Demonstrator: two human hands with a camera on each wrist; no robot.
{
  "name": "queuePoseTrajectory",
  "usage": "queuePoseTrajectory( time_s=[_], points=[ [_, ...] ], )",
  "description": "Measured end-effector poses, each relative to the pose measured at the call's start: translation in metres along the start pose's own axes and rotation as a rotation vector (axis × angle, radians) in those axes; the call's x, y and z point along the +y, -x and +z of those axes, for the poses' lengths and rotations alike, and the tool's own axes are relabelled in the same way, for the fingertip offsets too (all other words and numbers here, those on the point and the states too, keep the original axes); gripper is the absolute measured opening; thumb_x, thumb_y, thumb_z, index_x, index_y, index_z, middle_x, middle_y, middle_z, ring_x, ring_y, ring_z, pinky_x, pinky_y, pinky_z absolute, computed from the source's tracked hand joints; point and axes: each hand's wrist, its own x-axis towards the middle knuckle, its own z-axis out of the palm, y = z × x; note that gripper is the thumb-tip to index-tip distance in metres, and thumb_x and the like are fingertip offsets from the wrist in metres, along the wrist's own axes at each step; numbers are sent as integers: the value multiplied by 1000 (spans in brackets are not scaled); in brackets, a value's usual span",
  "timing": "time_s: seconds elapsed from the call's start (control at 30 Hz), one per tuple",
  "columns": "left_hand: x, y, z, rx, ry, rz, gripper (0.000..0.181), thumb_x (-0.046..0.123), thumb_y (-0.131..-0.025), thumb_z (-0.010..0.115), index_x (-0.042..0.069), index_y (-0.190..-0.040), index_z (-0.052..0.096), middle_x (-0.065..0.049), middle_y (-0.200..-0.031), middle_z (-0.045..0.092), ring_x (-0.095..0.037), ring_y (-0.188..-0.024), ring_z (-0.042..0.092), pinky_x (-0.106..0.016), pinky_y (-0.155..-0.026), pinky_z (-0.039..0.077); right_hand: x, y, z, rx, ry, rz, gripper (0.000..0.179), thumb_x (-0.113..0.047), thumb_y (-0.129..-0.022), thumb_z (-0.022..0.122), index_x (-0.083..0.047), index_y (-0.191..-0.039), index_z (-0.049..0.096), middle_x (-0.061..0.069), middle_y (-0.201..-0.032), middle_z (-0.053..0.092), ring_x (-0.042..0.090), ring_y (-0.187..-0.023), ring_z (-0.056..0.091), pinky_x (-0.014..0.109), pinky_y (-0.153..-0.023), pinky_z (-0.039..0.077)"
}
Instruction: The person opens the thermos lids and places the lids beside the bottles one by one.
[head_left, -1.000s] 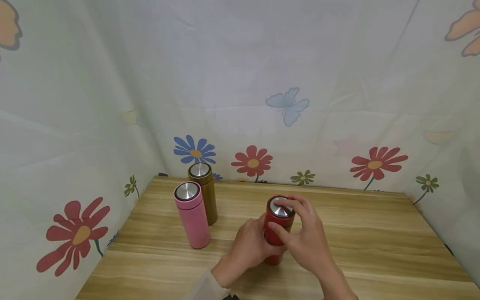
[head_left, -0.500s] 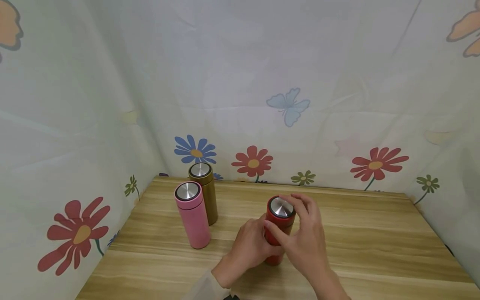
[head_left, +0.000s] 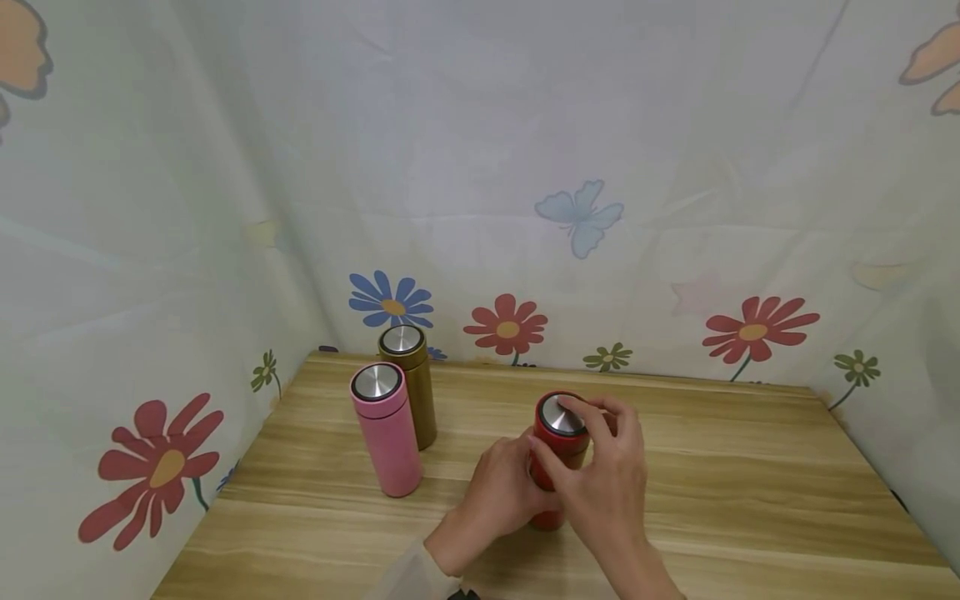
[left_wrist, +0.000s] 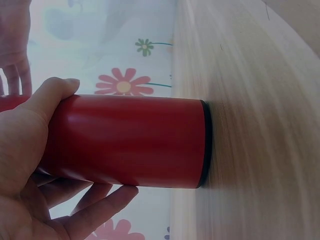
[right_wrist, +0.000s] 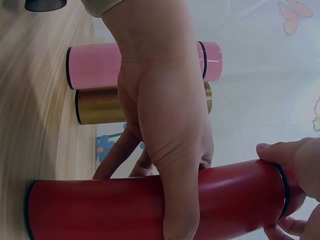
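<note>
Here, I see the left hand (head_left: 502,487) curled round the cylindrical red bottle (left_wrist: 130,142) standing on the wood-grain table (head_left: 757,475); the right hand (head_left: 609,487) pinches its silver-topped upper end (head_left: 557,420).

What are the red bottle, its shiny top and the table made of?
The red bottle: probably painted metal, since its smooth side has a soft sheen.
Its shiny top: looks like brushed silver metal, with bright streaks fanning from the middle.
The table: wood or just wood-look, with brown grain-like stripes; I can't tell which.
</note>
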Motion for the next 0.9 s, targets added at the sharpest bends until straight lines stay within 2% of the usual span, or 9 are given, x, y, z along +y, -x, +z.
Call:
queuePoseTrajectory(
  time_s=[0.3,0.57,0.9],
  points=[
    [0,-1,0,-8,17,-14,78,43,-78,89,25,-144,52,7,-125,74,-7,-104,68,-39,-99,54,-1,-1,-2,-28,-44,42,58,-24,-67,100,-16,-118,73,14,-123,57,24,-112,56,47,-82,57],
    [2,-1,-1,-8,8,-3,77,44,-79,88,25,-144,52,7,-123,75,-7,-104,69,-38,-99,54,-1,-2,-6,-70,-96,59,57,-21,-70,98,-16,-121,73,12,-126,57,24,-115,58,48,-87,58],
    [1,0,-1,-8,20,2,77,45,-77,89,24,-142,52,6,-120,76,-7,-102,68,-37,-96,55,5,-7,-14,-174,-153,58,56,-16,-74,95,-19,-125,73,9,-132,56,27,-121,62,50,-93,58]
  ],
)
